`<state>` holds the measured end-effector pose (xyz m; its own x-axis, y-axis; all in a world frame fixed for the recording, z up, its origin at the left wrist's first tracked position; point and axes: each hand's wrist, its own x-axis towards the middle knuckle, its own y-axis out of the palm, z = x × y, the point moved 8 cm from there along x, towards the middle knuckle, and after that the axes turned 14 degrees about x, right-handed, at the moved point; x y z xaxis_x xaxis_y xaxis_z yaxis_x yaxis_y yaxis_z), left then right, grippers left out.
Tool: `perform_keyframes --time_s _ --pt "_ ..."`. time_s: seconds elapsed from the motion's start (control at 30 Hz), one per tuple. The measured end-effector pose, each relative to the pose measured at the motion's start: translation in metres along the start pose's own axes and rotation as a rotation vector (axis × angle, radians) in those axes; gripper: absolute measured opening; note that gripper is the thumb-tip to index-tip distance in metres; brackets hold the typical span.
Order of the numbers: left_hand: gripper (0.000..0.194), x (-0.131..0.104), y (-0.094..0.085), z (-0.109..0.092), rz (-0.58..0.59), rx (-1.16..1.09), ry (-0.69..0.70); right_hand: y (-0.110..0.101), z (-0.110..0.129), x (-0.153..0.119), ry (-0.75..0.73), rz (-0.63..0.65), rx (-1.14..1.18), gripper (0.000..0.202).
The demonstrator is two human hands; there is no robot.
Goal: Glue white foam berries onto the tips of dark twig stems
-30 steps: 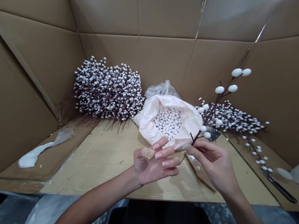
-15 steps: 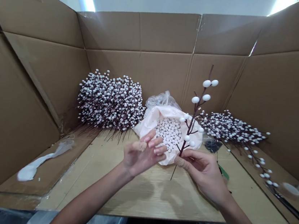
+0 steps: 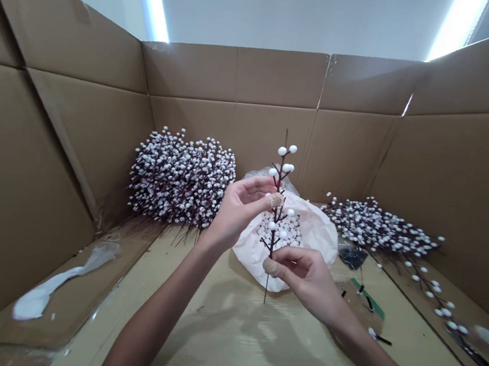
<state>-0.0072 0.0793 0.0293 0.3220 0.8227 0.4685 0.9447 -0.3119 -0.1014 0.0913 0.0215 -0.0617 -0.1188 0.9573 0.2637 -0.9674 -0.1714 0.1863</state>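
Observation:
A brown artificial berry branch [image 3: 272,225] with white berries on short twigs stands upright in front of me. My right hand [image 3: 312,283] pinches its lower stem between thumb and fingers, and the bare stem end hangs below. Higher up, my left hand [image 3: 241,206] has its thumb and fingers closed at the branch's middle, where a twig or berry may be hidden by the thumb. Both thumbs wear tan coverings. Behind the branch lies an open white bag [image 3: 321,228] of loose white berries [image 3: 294,236], partly covered by my hands.
A dense pile of berry branches [image 3: 182,178] lies at back left, a smaller pile [image 3: 377,223] at back right. Near the right are a green-edged piece [image 3: 375,303], a black packet [image 3: 352,257] and a tape roll [image 3: 488,337]. White plastic [image 3: 36,300] lies left. Cardboard walls [image 3: 196,70] surround the table.
My left hand has risen from in front of the bag and closed at the branch's middle. My right hand has brought the branch left and more upright. The camera view has tilted up slightly.

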Motion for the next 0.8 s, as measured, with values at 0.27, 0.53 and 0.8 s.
perform_keyframes --time_s 0.27,0.53,0.8 --pt "0.036 0.01 -0.035 0.016 -0.161 -0.112 -0.072 0.012 0.002 0.032 0.031 0.152 -0.113 0.026" --pt "0.052 0.023 -0.087 0.022 -0.276 -0.13 -0.104 -0.053 0.034 0.186 0.004 0.114 -0.476 0.024" --pt "0.051 0.026 -0.117 0.024 -0.299 -0.072 -0.093 -0.043 0.021 0.246 -0.178 -0.136 -0.46 0.031"
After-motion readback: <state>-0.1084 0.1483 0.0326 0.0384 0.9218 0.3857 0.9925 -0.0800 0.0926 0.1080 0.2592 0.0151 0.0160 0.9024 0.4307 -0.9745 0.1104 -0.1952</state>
